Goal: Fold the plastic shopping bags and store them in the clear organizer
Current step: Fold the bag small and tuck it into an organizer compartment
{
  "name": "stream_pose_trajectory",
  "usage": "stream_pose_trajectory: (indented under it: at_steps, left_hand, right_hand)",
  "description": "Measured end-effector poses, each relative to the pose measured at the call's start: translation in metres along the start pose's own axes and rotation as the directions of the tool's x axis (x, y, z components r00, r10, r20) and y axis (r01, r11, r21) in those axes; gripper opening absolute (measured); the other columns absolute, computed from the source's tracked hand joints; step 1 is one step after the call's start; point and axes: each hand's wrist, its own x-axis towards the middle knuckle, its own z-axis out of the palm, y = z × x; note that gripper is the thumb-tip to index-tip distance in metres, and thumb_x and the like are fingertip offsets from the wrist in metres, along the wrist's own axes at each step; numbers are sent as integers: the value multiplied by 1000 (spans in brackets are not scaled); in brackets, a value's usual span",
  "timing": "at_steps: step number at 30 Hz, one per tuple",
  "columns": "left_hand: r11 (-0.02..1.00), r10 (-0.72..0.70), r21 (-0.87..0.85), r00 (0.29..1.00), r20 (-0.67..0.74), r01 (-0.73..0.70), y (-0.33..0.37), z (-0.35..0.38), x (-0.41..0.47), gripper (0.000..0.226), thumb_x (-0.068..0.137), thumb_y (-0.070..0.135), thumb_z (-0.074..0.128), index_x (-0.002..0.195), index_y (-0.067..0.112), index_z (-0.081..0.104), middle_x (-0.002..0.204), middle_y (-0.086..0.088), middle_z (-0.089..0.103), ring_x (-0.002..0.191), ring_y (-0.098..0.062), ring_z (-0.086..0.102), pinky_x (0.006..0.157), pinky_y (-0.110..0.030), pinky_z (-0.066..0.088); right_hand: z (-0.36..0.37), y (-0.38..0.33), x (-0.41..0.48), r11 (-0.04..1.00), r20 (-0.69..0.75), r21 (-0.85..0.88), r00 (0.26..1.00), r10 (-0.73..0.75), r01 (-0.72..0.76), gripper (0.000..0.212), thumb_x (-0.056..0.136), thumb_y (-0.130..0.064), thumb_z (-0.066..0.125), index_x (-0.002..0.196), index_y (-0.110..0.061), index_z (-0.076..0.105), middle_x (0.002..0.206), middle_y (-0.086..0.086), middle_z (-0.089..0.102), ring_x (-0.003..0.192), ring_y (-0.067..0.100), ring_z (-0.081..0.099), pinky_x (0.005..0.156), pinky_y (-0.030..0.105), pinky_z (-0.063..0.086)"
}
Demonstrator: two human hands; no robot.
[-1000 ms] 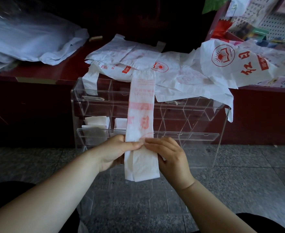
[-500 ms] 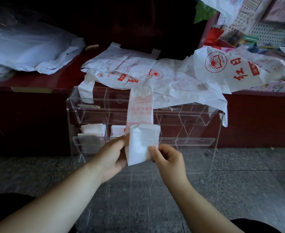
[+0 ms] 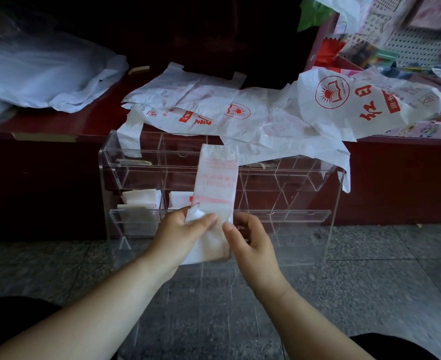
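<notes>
Lower than half a second ago, the turned-up end of the long narrow strip of white plastic bag with red print (image 3: 215, 178) now hangs between the two hands instead of standing in front of the strip. The strip's top edge has also come down against the organizer.

The left hand (image 3: 180, 237) grips the strip's left side, its thumb lying across a crumpled white fold. The right hand (image 3: 253, 242) pinches the right edge with the thumb in front and the fingers curled; it is blurred.

The strip hangs in front of the clear acrylic organizer with rows of compartments (image 3: 318, 178), which stands on the grey speckled stone floor (image 3: 370, 281) just in front of the dark red counter (image 3: 58, 120). It covers the middle cells of both rows. Small folded white bags (image 3: 141, 201) sit in the lower row's left cells, with more just beside the strip.

A heap of loose white shopping bags with red logos (image 3: 214, 110) lies on the counter behind. One handle droops into the upper left cell, and crumpled edges hang over the upper row's right cells and the right wall. Far left on the counter lies a pile of pale bluish translucent plastic (image 3: 45, 74). At the far right stands a rack of colourful goods (image 3: 396, 42).
</notes>
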Motion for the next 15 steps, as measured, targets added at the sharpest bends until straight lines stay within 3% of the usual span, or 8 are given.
stream_pose_trajectory:
  at_steps: [3,6,9,12,15]
  left_hand:
    - [995,41,84,998,54,-45,-2,4,-5,10,79,18,67,72,25,67,63,11,70,66,-6,65,66,-22,52]
    - [991,61,116,993,103,-73,-2,5,-8,14,81,16,65,70,25,63,55,18,66,53,5,61,51,-9,46]
    - [993,75,71,977,199,-91,-3,3,-8,15,76,20,73,82,28,62,68,23,69,65,8,63,56,-7,46]
    - [1000,-25,9,931,365,24,-8,1,-11,48,52,34,77,97,29,59,85,16,72,83,0,67,65,-13,50]
    - [993,-115,22,919,378,115,-13,4,-15,48,53,21,85,94,23,60,85,4,71,77,-7,68,61,-20,53]
  right_hand:
    - [-2,-3,3,993,29,112,999,28,-31,8,88,-17,56,85,-23,59,84,-5,63,75,4,59,64,13,48]
    - [-5,-4,5,976,8,211,999,49,-50,15,89,-8,55,81,-16,65,78,-3,67,71,7,63,64,17,52]
    - [-7,-4,7,968,-52,247,997,53,-38,18,89,-5,53,79,-15,64,70,-7,67,64,2,63,58,17,51]
    - [-11,-5,11,964,-119,264,991,53,-20,21,90,-7,52,74,-16,63,64,-9,66,62,4,60,56,18,49]
    - [-13,-6,13,958,-129,286,990,47,-8,23,90,-8,51,71,-17,60,60,-11,65,60,3,59,55,18,49]
